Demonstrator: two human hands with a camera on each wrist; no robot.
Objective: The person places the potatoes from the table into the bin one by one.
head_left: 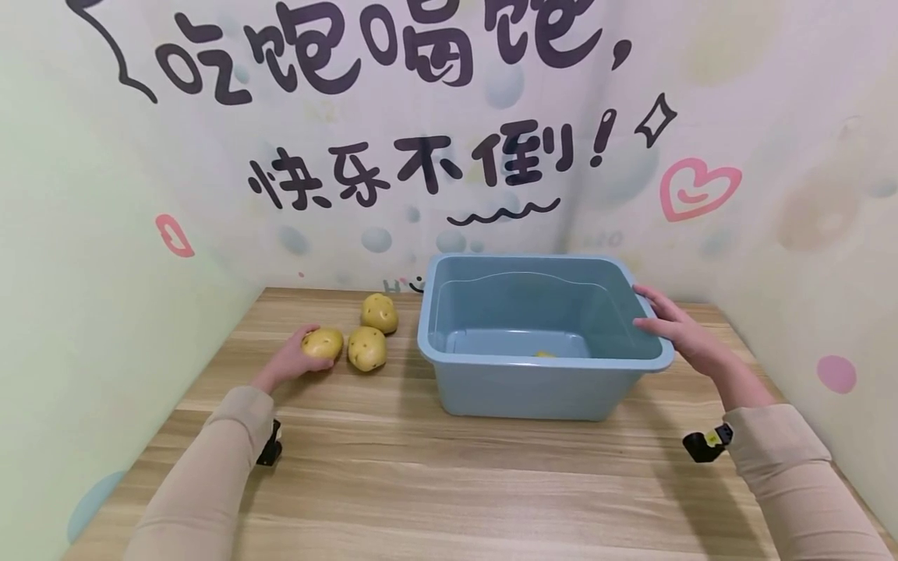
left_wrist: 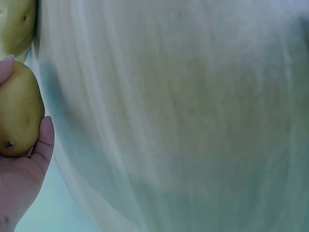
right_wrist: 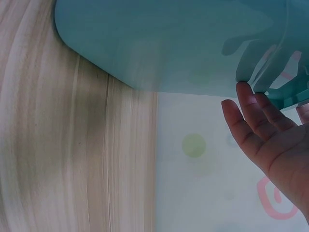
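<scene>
The left hand (head_left: 295,360) curls around a bumpy yellow potato (head_left: 323,342) at the left of the wooden table (head_left: 393,475) — two more round potatoes (head_left: 367,347) (head_left: 380,312) sit just beside it. The right hand (head_left: 677,327) rests with straight fingers on the right rim of the smooth blue plastic tub (head_left: 491,382).

Three yellow potatoes (head_left: 365,330) on wooden table (head_left: 393,483), left of blue plastic tub (head_left: 540,389); fourth piece inside tub.
</scene>
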